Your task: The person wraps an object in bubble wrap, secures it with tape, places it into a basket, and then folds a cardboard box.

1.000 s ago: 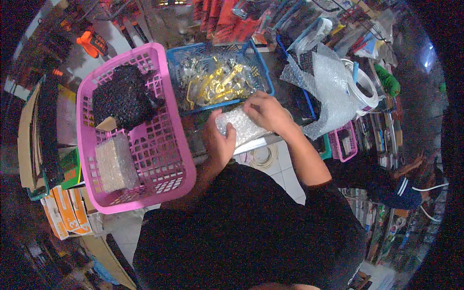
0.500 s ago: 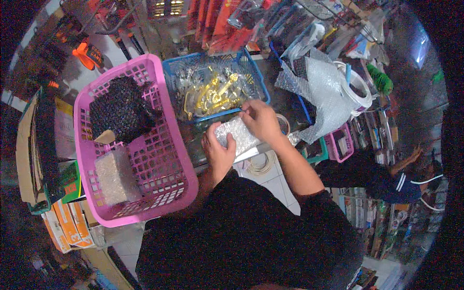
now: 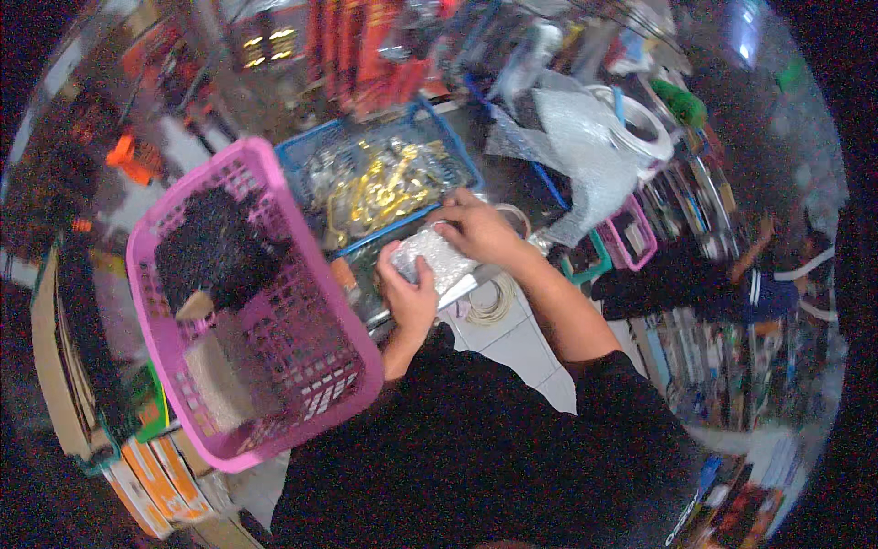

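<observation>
A small flat block wrapped in bubble wrap (image 3: 437,260) lies at the front edge of the counter, between my two hands. My left hand (image 3: 408,291) grips its left side, with the thumb on top and the fingers round the far-left edge. Over the far right corner bends my right hand (image 3: 471,227), its fingers closed on the wrap's edge. Just beyond them sits a blue basket (image 3: 366,236) holding gold and silver metal pieces (image 3: 389,183). Close to my right hand lies a roll of tape (image 3: 515,220), partly hidden.
At left stands a pink basket (image 3: 325,302) with a black bundle (image 3: 219,242) and a wrapped block (image 3: 219,380). Loose bubble wrap (image 3: 581,137) and a white roll (image 3: 654,137) lie at the right. Another person (image 3: 777,288) is farther right.
The whole view has shifted and tilted as my head moved. Both hands stay on the wrapped block, with little visible change in their grip.
</observation>
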`<state>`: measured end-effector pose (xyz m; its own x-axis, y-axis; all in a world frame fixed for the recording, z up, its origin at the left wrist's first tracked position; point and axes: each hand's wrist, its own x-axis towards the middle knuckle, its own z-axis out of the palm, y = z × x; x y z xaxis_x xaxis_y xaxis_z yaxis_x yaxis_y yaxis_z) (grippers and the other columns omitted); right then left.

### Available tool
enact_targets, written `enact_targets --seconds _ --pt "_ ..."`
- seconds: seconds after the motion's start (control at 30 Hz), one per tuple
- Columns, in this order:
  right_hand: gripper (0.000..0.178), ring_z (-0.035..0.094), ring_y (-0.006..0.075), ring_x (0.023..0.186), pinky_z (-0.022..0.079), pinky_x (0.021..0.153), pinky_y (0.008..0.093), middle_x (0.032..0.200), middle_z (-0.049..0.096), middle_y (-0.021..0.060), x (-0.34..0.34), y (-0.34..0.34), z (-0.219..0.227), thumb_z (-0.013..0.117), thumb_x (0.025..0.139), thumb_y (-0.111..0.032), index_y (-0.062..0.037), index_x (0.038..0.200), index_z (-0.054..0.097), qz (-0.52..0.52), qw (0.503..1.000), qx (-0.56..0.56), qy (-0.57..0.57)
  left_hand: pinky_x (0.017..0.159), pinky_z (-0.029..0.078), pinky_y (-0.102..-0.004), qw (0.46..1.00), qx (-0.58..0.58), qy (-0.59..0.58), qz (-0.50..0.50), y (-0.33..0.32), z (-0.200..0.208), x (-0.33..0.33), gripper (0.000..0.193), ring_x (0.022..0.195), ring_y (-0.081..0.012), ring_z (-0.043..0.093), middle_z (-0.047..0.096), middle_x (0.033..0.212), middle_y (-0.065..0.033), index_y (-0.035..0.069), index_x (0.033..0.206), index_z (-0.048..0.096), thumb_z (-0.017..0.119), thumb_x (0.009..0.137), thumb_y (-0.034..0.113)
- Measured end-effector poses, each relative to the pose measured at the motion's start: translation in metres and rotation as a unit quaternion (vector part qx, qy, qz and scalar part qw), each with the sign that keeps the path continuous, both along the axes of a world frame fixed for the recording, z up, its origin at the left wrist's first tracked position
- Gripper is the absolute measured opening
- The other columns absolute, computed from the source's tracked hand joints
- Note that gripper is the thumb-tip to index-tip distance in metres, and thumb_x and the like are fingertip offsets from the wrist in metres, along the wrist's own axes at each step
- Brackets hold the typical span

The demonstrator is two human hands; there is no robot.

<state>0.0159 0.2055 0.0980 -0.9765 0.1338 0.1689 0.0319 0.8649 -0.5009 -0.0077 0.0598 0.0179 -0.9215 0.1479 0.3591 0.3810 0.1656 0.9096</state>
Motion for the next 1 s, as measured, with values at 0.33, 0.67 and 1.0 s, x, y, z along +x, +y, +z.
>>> enact_targets --seconds 0.33,0.67,1.0 --pt "0.021 0.056 0.0274 0.081 0.047 0.067 0.0377 0.089 0.051 0.0112 0.009 -0.004 -0.007 0.058 0.078 -0.017 -0.0125 0.097 0.062 -0.025 0.998 0.05 0.041 0.091 0.03 -0.0438 0.996 0.001 -0.046 -0.082 -0.006 0.012 -0.002 0.038 0.105 -0.0346 0.041 0.046 0.111 -0.0206 0.001 0.116 0.042 0.054 0.082 0.012" --pt "0.025 0.055 0.024 0.086 0.05 0.064 0.0362 0.093 0.05 0.0072 0.011 -0.021 0.0 0.056 0.075 -0.02 -0.0168 0.098 0.063 -0.075 0.977 0.199 -0.012 0.095 0.019 -0.0545 0.969 -0.164 0.124 -0.133 -0.012 0.051 0.017 0.06 0.118 -0.0407 0.026 0.029 0.129 -0.0233 0.008 0.127 0.038 0.06 0.074 0.026" --pt "0.024 0.056 0.0278 0.085 0.05 0.065 0.0403 0.09 0.052 0.0103 0.013 -0.018 0.006 0.055 0.076 -0.022 -0.0165 0.098 0.063 -0.042 0.986 0.158 0.009 0.095 0.02 -0.0623 0.917 -0.331 0.105 -0.196 -0.011 0.054 0.011 0.092 0.128 -0.0414 0.016 0.021 0.137 -0.0188 0.006 0.136 0.02 0.072 0.066 0.036"
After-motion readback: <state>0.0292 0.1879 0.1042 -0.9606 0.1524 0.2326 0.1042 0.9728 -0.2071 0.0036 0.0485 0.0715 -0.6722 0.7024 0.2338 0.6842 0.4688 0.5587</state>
